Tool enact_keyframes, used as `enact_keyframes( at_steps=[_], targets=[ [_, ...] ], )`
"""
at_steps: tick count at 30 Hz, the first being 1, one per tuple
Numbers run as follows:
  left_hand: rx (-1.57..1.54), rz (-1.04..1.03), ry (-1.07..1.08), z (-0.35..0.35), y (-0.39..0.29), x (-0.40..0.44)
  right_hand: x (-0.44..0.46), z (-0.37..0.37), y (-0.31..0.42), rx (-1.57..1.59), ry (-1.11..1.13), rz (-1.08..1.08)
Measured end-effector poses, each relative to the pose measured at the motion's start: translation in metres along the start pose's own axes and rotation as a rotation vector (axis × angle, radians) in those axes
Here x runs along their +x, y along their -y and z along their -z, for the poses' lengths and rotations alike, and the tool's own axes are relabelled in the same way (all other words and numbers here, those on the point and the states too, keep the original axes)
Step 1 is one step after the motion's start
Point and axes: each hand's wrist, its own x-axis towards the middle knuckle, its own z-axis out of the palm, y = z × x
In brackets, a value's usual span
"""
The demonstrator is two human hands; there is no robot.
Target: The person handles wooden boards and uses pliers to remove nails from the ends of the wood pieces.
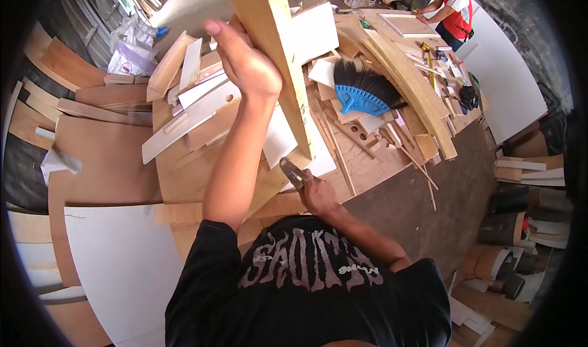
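Note:
My left hand [251, 65] is wrapped round a long wooden beam [278, 47], with the thumb pointing up and the other fingers mostly hidden behind the wood. The beam stands tilted, its narrow lower end near the middle of the view. In my right hand [320, 195] is a grey metal tool that looks like pliers [294, 172], its head close to the beam's lower end. A white board [280, 140] and a pale wood strip [269, 189] lie beside that end.
The workbench [174, 179] carries many offcuts, a blue brush with black bristles [361, 99] and a long curved wooden piece [422, 93]. A person in a red vest [456, 10] works at the far right. Panels [116, 267] lean at left; curved offcuts [487, 261] lie at right.

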Motion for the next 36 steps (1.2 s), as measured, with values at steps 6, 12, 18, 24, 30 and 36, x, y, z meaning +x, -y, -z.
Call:
enact_keyframes(
  at_steps=[6,12,18,24,30,36],
  targets=[
    [0.220,-0.059,-0.083,-0.012,-0.014,-0.014,-0.009,-0.055,-0.047,-0.256,-0.104,-0.026],
    [0.129,-0.062,0.042,-0.001,-0.014,0.001,-0.004,-0.021,-0.016,-0.006,-0.073,-0.018],
    [-0.025,0.021,0.128,0.005,-0.023,0.006,0.012,-0.062,-0.073,-0.134,0.007,-0.040],
    [-0.087,-0.011,0.042,0.013,-0.012,0.024,0.001,-0.030,-0.044,0.015,-0.036,-0.159],
    [-0.074,-0.084,0.035,0.032,-0.011,0.029,-0.006,-0.013,-0.038,0.212,-0.056,-0.218],
    [-0.304,-0.088,0.040,0.102,-0.010,0.027,-0.013,-0.017,-0.071,0.203,-0.116,-0.342]
  ],
)
